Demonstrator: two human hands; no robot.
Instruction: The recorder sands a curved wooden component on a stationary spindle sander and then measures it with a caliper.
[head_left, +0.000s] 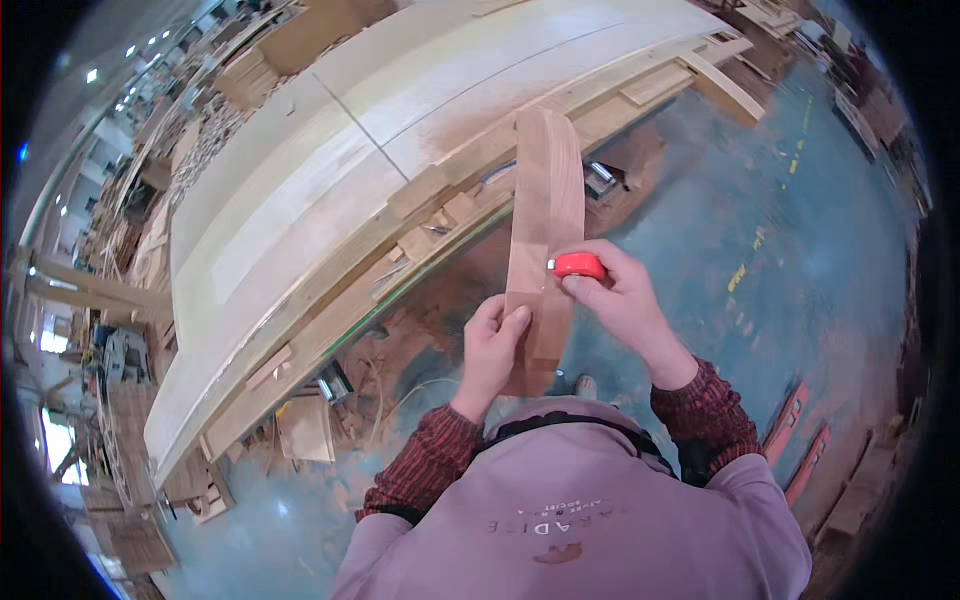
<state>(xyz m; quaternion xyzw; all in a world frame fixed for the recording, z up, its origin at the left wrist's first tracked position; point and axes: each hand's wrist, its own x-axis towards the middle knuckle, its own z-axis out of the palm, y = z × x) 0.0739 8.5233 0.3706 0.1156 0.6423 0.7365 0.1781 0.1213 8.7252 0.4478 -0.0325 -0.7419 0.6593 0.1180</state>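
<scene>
A long, curved wooden board [545, 205] stretches away from my body, its far end over the edge of the workbench. My left hand [492, 345] grips the near left edge of this board, thumb on top and fingers partly hidden beneath. In my right hand [625, 300] is a red tape measure [578, 265], pinched between thumb and fingers. Its metal end sits at the face of the board, a little beyond my left hand. Whether any tape is drawn out is too small to tell.
A broad workbench [300, 190] with a pale curved top runs diagonally ahead. Small wood offcuts [412, 240] lie along its near ledge. A metal clamp [333, 382] hangs at the bench's lower edge. On the blue floor [700, 200], red bars [785, 420] lie at right.
</scene>
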